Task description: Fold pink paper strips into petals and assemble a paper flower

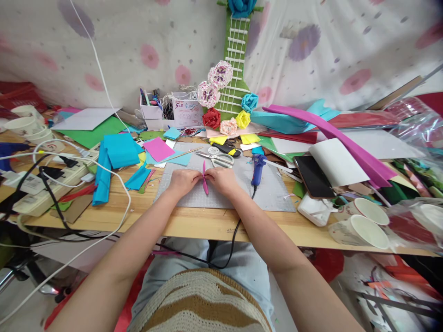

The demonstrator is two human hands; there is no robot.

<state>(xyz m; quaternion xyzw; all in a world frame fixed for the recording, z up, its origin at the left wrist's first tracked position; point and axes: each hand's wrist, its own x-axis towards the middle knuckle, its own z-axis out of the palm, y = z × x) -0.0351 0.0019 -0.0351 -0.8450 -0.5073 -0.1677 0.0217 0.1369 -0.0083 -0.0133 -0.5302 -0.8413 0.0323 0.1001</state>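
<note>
The left hand [182, 180] and the right hand [224, 180] meet knuckle to knuckle over the grey cutting mat [273, 191], which lies along the middle of the bench's [194, 222] near edge. Both hands are closed, their fingertips pinching a narrow folded pink paper piece [205, 182] from either side. The piece stands upright between them, its lower tip on or just above the mat.

Just behind the hands, toward the far edge, lie white-handled scissors [218, 158]. A blue glue gun [258, 167] rests on the mat beside the right hand, its black cord running off the near edge. Further right, a dark phone [313, 176] lies flat, and two paper cups [363, 222] lie tipped near the near right corner. Blue paper sheets [119, 150] and a white power strip [51, 182] crowd the left end of the bench.
</note>
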